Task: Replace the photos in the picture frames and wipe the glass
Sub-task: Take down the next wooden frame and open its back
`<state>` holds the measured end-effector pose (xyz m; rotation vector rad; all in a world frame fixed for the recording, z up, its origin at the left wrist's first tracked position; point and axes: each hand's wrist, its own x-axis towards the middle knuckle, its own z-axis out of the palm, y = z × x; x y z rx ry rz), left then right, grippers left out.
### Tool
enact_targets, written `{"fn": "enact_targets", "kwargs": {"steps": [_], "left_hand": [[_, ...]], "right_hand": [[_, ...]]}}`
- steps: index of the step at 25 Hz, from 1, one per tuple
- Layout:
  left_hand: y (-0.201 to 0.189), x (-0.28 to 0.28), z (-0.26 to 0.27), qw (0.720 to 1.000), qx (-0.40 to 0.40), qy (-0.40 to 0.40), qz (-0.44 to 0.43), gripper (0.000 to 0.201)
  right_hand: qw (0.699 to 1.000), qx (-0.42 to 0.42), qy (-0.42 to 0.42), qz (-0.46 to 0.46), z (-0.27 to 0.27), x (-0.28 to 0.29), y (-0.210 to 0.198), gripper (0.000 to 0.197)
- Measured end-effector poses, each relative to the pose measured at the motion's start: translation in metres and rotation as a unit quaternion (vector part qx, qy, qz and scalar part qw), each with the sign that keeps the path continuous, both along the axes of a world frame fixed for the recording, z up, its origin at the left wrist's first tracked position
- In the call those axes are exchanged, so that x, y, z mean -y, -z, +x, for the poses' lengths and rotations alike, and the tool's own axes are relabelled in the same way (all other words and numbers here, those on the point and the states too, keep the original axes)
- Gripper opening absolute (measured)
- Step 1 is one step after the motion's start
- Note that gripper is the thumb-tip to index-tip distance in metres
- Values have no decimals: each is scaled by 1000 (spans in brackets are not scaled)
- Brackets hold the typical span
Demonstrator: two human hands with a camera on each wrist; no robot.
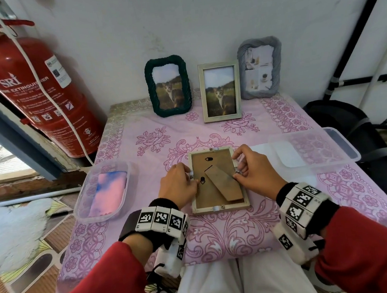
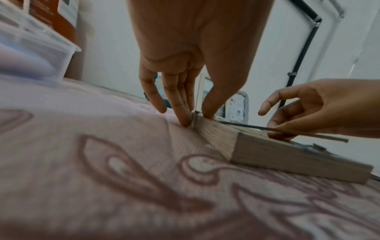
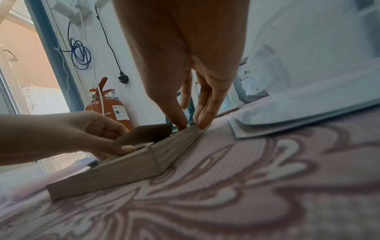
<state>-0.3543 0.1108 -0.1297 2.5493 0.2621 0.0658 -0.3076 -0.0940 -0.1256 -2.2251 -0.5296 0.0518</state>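
Note:
A light wooden picture frame (image 1: 204,198) lies face down at the middle of the pink flowered table, brown backing up, its kickstand (image 1: 224,183) lying slantwise on it. My left hand (image 1: 192,177) pinches the frame's left edge at a small metal tab, thumb on top and fingers (image 2: 183,116) down the outer side. My right hand (image 1: 238,168) pinches the right edge the same way at its tab, fingertips (image 3: 202,121) on the rail. The frame (image 2: 287,155) rests flat on the cloth. Its glass and photo are hidden underneath.
Three frames stand against the wall: dark green (image 1: 167,86), light wood (image 1: 220,91), grey (image 1: 260,67). A clear tub (image 1: 78,204) holding a pink-blue cloth (image 1: 108,192) sits left. Another tub (image 1: 351,152) with white sheets (image 1: 290,153) sits right. A red fire extinguisher (image 1: 33,91) stands far left.

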Motion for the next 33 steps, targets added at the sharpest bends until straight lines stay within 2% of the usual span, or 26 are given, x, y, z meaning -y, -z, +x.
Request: {"fn": "enact_targets", "kwargs": {"steps": [7, 12, 16, 24, 33], "left_hand": [[-3, -3, 8, 998, 26, -11, -52, 25], [-2, -1, 8, 996, 34, -20, -85, 22], [-3, 0, 5, 994, 34, -19, -103, 22], [1, 2, 6, 993, 40, -41, -106, 24], [-4, 5, 3, 996, 25, -6, -82, 23]], "right_hand": [[999, -25, 20, 19, 2, -1, 0, 44], [1000, -5, -2, 10, 1, -4, 2, 41], [1000, -2, 2, -2, 2, -5, 1, 51], [999, -25, 8, 41, 2, -3, 1, 40], [1000, -11, 6, -8, 4, -1, 3, 36]]}}
